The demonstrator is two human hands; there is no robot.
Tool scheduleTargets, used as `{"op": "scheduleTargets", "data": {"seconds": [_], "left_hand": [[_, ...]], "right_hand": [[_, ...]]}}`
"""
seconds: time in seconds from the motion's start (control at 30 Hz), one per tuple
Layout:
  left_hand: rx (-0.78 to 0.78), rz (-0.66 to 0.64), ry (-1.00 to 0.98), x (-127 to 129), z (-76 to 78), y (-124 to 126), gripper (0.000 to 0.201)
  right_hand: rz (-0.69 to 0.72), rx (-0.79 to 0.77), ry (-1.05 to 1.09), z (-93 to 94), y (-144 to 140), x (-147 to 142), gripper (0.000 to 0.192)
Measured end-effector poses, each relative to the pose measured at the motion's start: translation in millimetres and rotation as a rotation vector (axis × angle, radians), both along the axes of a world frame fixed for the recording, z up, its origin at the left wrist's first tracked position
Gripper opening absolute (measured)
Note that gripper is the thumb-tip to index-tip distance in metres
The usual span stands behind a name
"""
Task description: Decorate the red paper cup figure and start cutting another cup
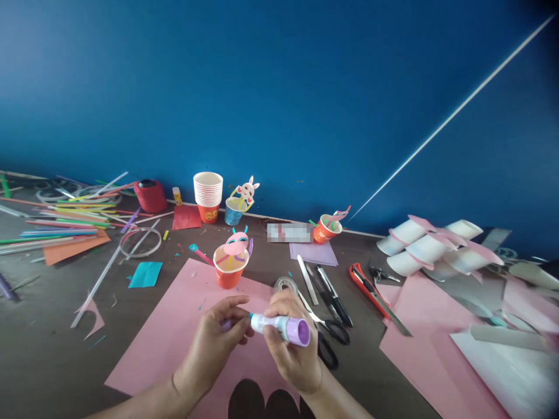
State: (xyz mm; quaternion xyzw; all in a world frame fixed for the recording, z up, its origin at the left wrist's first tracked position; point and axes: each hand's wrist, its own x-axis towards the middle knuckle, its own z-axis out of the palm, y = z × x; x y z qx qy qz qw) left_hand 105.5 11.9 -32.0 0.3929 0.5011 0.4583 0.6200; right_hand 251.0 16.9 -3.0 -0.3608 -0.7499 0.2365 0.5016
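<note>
Better to dab lightly the white-and-purple plastic glue stick (279, 326), gripped within right fingers (283, 305), onto the small teal piece (251, 316) apparently pinched between left fingertips (243, 326).

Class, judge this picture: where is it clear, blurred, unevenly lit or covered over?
Head view: glue stick and near orange cup fairly clear; head view: white sheet at far right smeared; head view: blue wall lighter upper left, dark in the upper right corner; head view: pixelated patch hides detail.
</note>
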Motion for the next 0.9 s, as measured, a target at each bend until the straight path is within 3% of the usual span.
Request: {"op": "scheduleTargets", "data": {"seconds": [0.17,0.4,0.6,0.77,0.9], "left_hand": [[0.109,-0.012,0.059,-1,-1.5,-3,0.041],[0.173,-0.042,0.009,-5,1.1,-7,0.053],[-0.006,0.012,0.010,-5,6.1,1,0.061],[0.075,-0.047,0.067,-4,1.9,2,0.061],[0.161,-0.034,0.118,-4,-3.4,1,0.059]], "right_hand": [[0.048,0.005,-0.067,3.3,2,-2,0.008],[-0.008,-0.057,-0.079,-1.7,7,4,0.006],[-0.131,0.046,0.029,-3.9,5,9,0.011],[0.019,0.037,-0.044,0.9,3,-1,0.012],[-0.013,-0.059,-0.137,2.2,10,-4,0.005]]}}
